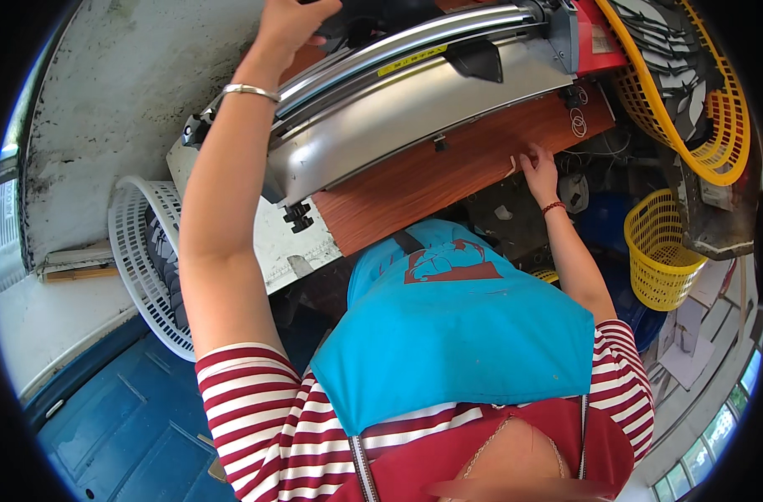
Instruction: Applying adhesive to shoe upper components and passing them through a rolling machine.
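Brown board [415,188], right hand [541,173] at edge, dark pieces [158,251] in white basket [128,224]

Left hand [293,25] far forward on an outstretched arm [228,171], right hand [542,174] lower, nearer, loosely bent.

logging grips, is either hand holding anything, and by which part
Cannot be told: the left hand is partly out of frame, and the right hand, near the board's edge, shows no clear grip.
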### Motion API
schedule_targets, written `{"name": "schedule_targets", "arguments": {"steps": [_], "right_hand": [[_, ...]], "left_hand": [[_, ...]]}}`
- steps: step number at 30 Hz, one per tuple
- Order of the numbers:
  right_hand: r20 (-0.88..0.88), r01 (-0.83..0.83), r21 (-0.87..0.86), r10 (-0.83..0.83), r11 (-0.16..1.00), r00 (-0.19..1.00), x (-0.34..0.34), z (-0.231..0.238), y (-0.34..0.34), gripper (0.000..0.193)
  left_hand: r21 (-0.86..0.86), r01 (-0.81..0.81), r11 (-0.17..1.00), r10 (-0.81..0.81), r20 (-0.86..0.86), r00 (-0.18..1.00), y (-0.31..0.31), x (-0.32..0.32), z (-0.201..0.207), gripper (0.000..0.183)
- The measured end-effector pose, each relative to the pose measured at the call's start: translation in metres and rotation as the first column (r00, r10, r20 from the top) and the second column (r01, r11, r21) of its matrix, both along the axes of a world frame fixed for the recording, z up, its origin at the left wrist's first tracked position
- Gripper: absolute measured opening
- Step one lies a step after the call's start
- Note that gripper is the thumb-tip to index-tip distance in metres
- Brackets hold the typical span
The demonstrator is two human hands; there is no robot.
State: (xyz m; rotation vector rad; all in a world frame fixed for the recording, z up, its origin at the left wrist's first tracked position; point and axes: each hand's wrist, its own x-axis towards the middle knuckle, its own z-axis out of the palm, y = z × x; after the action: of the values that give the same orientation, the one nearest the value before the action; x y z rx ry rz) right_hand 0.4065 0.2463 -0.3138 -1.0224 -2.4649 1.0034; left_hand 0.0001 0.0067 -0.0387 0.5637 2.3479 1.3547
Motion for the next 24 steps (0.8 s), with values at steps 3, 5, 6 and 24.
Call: {"name": "schedule_targets", "arguments": {"steps": [3,5,6,24], "right_hand": [[0.101,-0.062,0.334,0.03,0.941,0.994,0.01,0.003,-0.014,0.038],[0.139,-0.423,0.322,0.399,0.847,0.906,0.007,0.011,-0.03,0.027],[0.106,-0.492,0.256,0.482,0.832,0.87,0.012,0.012,-0.035,0.02],[0.342,-0.569,-0.263,0.627,0.779,0.7,0.068,-0.024,-0.044,0.022]], "left_hand": [[0.201,-0.131,0.971,0.115,0.088,0.989,0.0,0.02,0.034,0.005],[0.266,-0.102,0.959,0.092,0.049,0.995,-0.043,-0.009,0.027,0.011],[0.338,-0.062,0.939,0.058,0.022,0.998,-0.064,-0.022,0.026,0.018],[0.582,-0.582,0.568,0.816,-0.302,0.494,-0.446,0.072,0.174,0.014]]}}
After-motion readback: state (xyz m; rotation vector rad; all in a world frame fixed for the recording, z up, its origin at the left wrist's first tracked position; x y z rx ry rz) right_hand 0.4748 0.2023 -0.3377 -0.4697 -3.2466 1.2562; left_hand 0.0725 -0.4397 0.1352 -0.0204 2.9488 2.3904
